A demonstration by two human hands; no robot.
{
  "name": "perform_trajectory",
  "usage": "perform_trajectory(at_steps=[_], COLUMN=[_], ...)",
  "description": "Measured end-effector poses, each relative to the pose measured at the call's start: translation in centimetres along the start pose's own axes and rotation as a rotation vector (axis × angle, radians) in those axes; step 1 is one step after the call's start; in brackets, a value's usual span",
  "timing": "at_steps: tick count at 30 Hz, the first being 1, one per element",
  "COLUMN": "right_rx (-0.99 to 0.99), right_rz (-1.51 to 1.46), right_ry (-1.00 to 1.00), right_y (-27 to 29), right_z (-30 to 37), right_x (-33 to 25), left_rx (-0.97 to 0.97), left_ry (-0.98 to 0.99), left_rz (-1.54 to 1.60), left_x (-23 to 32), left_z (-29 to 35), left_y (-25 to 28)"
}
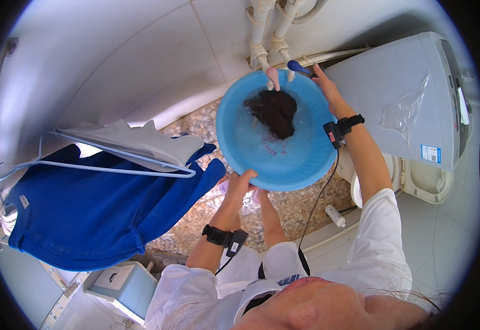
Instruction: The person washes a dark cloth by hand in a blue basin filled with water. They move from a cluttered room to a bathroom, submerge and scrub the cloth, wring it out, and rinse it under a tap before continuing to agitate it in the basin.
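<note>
A round light-blue basin (pixel 309 159) holds water and a dark brown wet cloth (pixel 276 113). My left hand (pixel 242 183) is closed on the basin's near rim, its thumb over the edge and its other fingers mostly hidden below. My right hand (pixel 328 89) is at the far right rim, its visible fingers stretched out near a tap with a blue lever (pixel 298 67). Whether it touches the lever or only the basin, I cannot tell. A second tap with a pink lever (pixel 273 77) juts over the basin's far edge.
On the left, a blue garment (pixel 97 203) and a light-blue hanger (pixel 113 168) hang beside a pale cloth (pixel 141 144). A grey appliance (pixel 388 93) stands at the right, by a toilet (pixel 424 179). A white bottle (pixel 335 215) lies on the pebble-patterned floor (pixel 196 231).
</note>
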State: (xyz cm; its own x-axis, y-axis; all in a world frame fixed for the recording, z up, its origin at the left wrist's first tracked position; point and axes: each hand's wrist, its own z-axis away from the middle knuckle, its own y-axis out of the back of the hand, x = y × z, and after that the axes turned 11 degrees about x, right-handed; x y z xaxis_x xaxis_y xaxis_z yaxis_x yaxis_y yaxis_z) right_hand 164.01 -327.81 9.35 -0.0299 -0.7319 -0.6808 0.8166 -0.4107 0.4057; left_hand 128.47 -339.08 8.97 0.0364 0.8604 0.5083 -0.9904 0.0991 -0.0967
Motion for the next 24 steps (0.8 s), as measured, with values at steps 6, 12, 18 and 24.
perform_trajectory(at_steps=[6, 12, 18, 24], right_rx=[0.021, 0.028, 0.041, -0.016], right_rz=[0.041, -0.009, 0.035, 0.068], right_ry=[0.020, 0.016, 0.033, 0.032], right_y=[-0.2, -0.3, -0.7, -0.6], right_z=[0.6, 0.1, 0.2, 0.7], right_x=[-1.0, -0.6, -0.7, -1.1], left_rx=[0.004, 0.007, 0.009, 0.005], left_ry=[-0.011, 0.000, 0.029, 0.023], left_rz=[0.047, 0.018, -0.013, -0.010], left_x=[-0.2, 0.0, 0.5, 0.6], left_z=[-0.4, -0.4, -0.2, -0.4], left_y=[-0.1, 0.0, 0.2, 0.4])
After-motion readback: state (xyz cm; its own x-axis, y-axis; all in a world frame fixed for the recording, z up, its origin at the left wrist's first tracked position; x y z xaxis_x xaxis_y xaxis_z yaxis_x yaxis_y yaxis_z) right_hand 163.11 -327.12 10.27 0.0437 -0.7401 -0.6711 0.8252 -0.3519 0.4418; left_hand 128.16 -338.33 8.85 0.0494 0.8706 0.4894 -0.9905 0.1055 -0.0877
